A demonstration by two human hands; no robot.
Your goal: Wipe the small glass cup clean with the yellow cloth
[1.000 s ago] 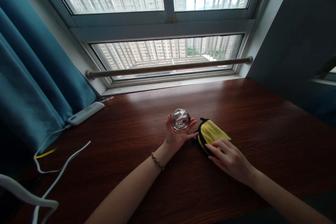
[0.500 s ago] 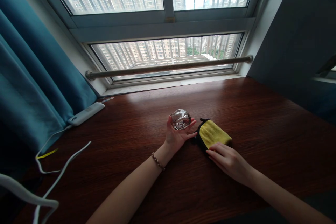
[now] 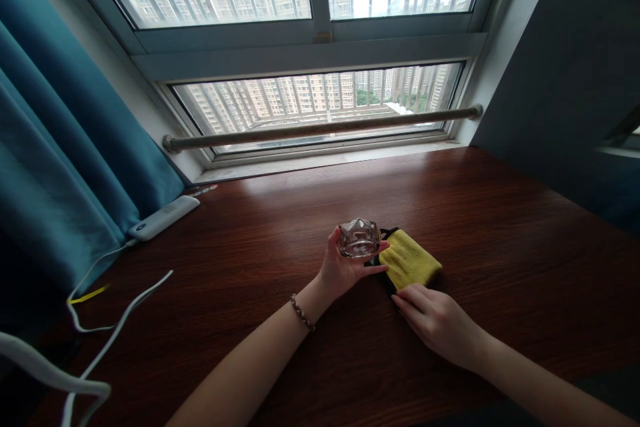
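Head view: a small glass dish sits cupped in the left hand, fingers closed round its base, lifted clear above the middle of the desk. Beside it, the right hand lies open, fingertips apparently pinning the near edge of the yellow cloth.

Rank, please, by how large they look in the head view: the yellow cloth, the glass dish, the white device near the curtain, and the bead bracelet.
1. yellow cloth
2. white device, longer but thinner; it lies farther off, so its rank is unsure
3. glass dish
4. bead bracelet
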